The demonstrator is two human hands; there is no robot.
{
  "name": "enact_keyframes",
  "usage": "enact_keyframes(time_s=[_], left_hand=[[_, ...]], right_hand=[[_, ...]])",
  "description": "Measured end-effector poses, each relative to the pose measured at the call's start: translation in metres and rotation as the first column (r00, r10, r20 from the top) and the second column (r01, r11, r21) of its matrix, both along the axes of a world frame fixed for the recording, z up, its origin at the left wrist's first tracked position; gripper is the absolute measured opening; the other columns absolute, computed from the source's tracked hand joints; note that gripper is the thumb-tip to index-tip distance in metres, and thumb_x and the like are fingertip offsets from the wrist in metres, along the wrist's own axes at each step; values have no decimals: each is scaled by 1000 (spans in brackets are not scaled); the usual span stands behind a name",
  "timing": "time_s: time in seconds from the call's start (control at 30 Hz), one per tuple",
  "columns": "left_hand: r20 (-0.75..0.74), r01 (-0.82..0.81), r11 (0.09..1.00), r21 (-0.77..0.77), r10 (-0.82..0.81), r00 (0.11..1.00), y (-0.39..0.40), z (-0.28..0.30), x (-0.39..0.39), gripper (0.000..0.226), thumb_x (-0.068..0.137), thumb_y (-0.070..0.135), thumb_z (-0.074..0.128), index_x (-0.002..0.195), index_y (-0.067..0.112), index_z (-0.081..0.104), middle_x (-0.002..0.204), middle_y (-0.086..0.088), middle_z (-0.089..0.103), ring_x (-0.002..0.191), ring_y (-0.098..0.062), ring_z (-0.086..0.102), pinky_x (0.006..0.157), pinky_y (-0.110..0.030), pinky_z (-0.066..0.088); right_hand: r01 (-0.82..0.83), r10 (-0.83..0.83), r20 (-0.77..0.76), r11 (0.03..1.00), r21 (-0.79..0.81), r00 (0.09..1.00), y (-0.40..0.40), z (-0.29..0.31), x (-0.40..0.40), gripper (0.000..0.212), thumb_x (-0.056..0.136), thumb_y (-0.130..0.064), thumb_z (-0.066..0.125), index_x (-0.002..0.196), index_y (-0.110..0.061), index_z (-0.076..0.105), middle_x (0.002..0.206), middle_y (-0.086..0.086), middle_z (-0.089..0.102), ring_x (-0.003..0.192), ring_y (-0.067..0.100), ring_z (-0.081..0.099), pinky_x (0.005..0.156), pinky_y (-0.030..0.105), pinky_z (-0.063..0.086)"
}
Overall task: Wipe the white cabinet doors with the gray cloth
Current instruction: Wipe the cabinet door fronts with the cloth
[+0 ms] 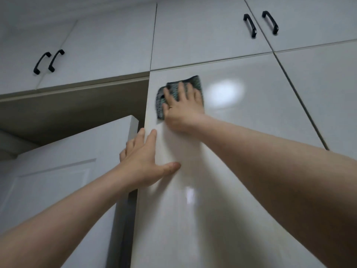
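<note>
Wiping: I see the cloth [180,93] pressed flat on the tall door [222,132], near that door's top left corner, just under the seam with the upper cabinets.
Cloth: gray-green with a ribbed weave, bunched a little at its left edge; most of it is hidden under my palm.
Right hand [181,109]: fingers straight and spread across the cloth, pushing it into the panel rather than clutching it. I judge the flat palm is there to keep the whole cloth in contact with the door.
Left hand [143,163]: flat too, holding nothing, thumb out on the door face, fingers reaching over the door's left edge. I read it as bracing me or steadying the panel while the other arm reaches high.
Door: glossy white, showing a bright reflection just right of the cloth; I cannot tell which parts are already clean.
Upper doors [202,31]: white, with black handles [250,26], well above the cloth.
Left side: another pair of handles [48,60] on the far upper cabinets, a recess below them, and a panelled room door [63,180] standing ajar beside the tall door.
Progress: my guess is early or midway, since the cloth sits at the very top corner.
</note>
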State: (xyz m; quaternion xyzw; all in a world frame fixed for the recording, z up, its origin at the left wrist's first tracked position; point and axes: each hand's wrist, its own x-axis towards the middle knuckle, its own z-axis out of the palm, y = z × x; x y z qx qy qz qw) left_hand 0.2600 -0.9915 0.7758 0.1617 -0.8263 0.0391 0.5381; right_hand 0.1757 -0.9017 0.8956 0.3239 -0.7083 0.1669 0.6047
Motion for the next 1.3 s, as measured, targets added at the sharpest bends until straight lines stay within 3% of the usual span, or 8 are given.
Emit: enact_keyframes(time_s=[0.1,0.2,0.4,0.53,0.73,0.93,1.17,1.3], left_hand=[[10,28,999,-35,-27,1000,-5,-2,2,110,73,75,58,154,29,0,163,-1,-4,147,-30,7,115,-49,18],[29,34,999,-35,-33,999,-5,-1,2,112,76,74,57,155,26,-6,163,-3,-11,149,-29,1,117,-48,14],[21,56,997,-46,-55,998,-7,-4,0,112,77,72,57,155,24,-8,162,0,-13,149,-30,1,117,-50,13],[1,106,994,-24,-106,994,-10,-8,-4,111,78,70,57,155,25,-9,162,1,-16,149,-30,-1,117,-50,13],[-44,152,988,-24,-153,987,-11,-13,-5,108,80,69,58,155,25,-5,163,-1,-15,149,-29,-1,116,-51,13],[-79,179,984,-8,-179,981,-10,-19,-7,105,80,67,58,156,26,-1,163,0,-11,148,-30,1,116,-51,14],[-46,211,977,-25,-212,976,-14,-34,-4,106,81,66,58,156,25,-5,162,3,-17,149,-27,-4,117,-51,10],[-27,221,974,-46,-222,975,-17,-43,-3,108,81,67,58,155,25,-8,162,3,-19,149,-27,-5,117,-49,9]], right_hand=[[-48,51,-42,996,72,998,-9,-3,5,56,100,-49,20,153,-32,19,164,10,-6,150,30,-11,121,45,-8],[-34,41,-80,996,88,996,16,8,-6,58,99,-53,21,153,-32,21,164,9,-1,151,28,-4,121,43,-3],[125,-73,179,945,-302,981,110,23,-54,65,97,-56,15,156,-29,7,163,15,1,150,34,-2,122,45,-2],[180,-108,208,912,-369,972,105,7,-55,62,98,-51,12,156,-31,3,160,19,17,148,40,8,119,49,0],[43,-36,50,987,-152,998,25,-46,-11,60,101,-48,17,156,-32,1,164,11,-4,150,31,-13,120,47,-8],[14,-13,-69,1000,20,998,31,-75,-18,59,100,-51,23,155,-36,10,165,4,-3,151,22,-7,122,40,-6],[156,-118,146,946,-285,982,126,-75,-69,63,98,-56,14,156,-33,3,164,9,1,151,26,-3,122,42,-2],[199,-112,246,909,-366,963,152,-83,-80,63,98,-54,9,156,-32,-1,162,14,12,151,30,-2,122,47,-2]])
